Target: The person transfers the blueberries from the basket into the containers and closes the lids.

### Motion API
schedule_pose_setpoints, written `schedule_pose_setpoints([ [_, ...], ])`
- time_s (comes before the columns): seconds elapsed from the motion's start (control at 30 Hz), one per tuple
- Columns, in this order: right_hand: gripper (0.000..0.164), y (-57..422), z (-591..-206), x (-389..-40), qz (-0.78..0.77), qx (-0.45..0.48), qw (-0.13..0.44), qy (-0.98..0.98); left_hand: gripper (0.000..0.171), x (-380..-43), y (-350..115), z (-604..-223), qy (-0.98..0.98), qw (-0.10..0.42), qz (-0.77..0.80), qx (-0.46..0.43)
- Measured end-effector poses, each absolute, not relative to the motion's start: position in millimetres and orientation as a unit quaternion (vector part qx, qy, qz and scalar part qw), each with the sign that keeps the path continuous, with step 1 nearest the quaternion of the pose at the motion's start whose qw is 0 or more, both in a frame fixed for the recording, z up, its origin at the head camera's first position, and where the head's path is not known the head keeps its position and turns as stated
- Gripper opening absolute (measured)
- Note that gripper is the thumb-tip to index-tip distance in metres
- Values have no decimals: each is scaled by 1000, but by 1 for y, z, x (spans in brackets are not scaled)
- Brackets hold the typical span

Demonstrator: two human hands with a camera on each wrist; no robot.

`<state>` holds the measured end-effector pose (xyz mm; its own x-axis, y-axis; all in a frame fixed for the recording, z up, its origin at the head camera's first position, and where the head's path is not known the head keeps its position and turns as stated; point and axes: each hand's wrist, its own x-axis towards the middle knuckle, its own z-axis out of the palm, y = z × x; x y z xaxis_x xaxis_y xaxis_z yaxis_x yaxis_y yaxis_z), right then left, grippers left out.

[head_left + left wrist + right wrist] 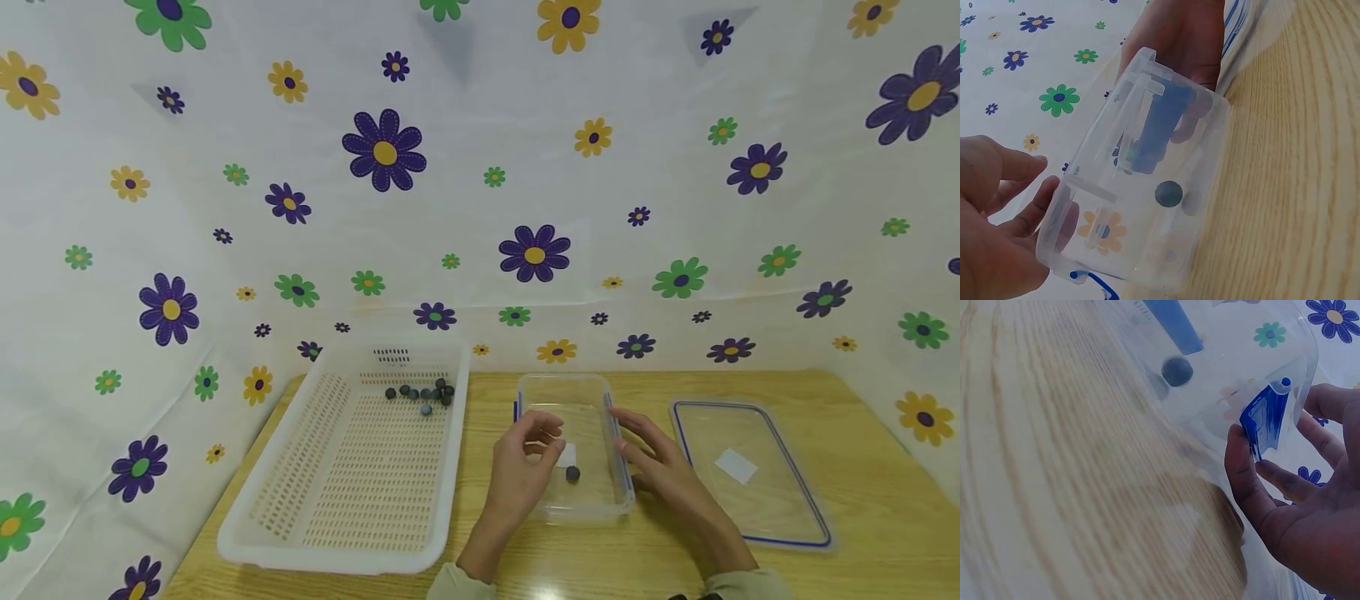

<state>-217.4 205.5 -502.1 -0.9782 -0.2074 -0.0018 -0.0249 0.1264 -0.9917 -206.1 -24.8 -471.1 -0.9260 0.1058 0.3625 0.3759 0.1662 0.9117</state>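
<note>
A clear plastic food container [551,510] stands on the table with one dark round berry, like a blueberry [573,473], on its floor. My left hand [517,471] is over the container's left side, fingers bent and thumb apart from them, with nothing visible between. In the left wrist view its fingertips are right at the container's rim [1060,206]. My right hand [660,467] holds the opposite side wall, its fingers around the blue clip flap [1266,419]. The same berry [1177,371] shows through the clear wall in the right wrist view.
On the left stands a white slotted basket [450,500] with several dark berries [426,394] near its far right corner. The container's lid [787,508], edged with a blue seal, lies at right on the wooden table [885,500]. A flowered sheet [465,208] hangs behind.
</note>
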Motion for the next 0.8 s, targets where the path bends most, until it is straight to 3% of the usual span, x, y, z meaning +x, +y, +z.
schedule_pose_setpoints([
  [0.4,54,207,-504,-217,-664,-77,71,740,18,-192,-20,-447,-755,93,-620,-194],
  [0.8,53,206,-506,-216,-682,-74,73,724,20,-172,-50,-354,-776,88,-572,-250],
])
